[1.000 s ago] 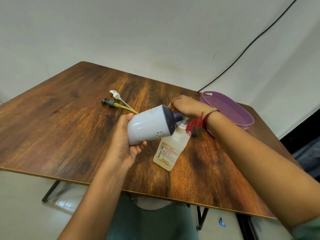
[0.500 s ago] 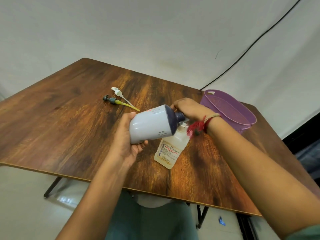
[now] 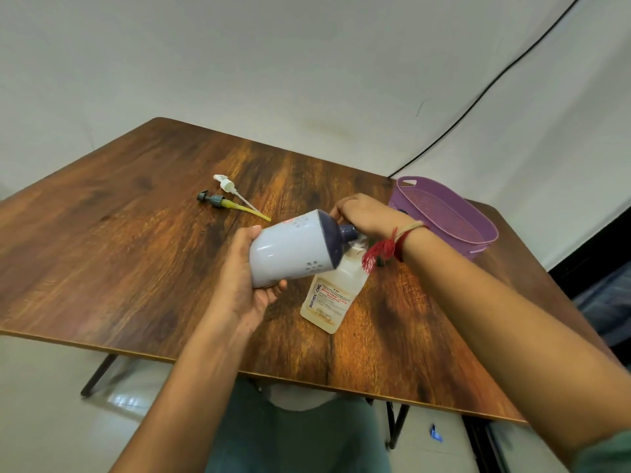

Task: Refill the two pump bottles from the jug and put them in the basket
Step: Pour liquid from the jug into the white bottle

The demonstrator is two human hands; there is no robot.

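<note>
My left hand (image 3: pixel 246 295) grips the base of a pale lavender bottle (image 3: pixel 290 254) with a dark purple shoulder and neck. It is tipped almost level, its neck at the mouth of a translucent labelled bottle (image 3: pixel 327 298) standing on the table. My right hand (image 3: pixel 368 216) curls round the top of that translucent bottle and hides its opening. Two removed pump heads lie on the table to the left: a white pump head (image 3: pixel 227 184) and a dark pump head (image 3: pixel 215 200) with a yellowish tube. An empty purple basket (image 3: pixel 440 213) stands at the right.
The wooden table (image 3: pixel 136 240) has bare surface on its left half and along its near edge. A black cable (image 3: pixel 478 97) runs down the wall behind the basket. My legs show under the table's front edge.
Both hands keep their grips and the lavender bottle stays tipped onto the translucent bottle's mouth. Only my view has shifted slightly.
</note>
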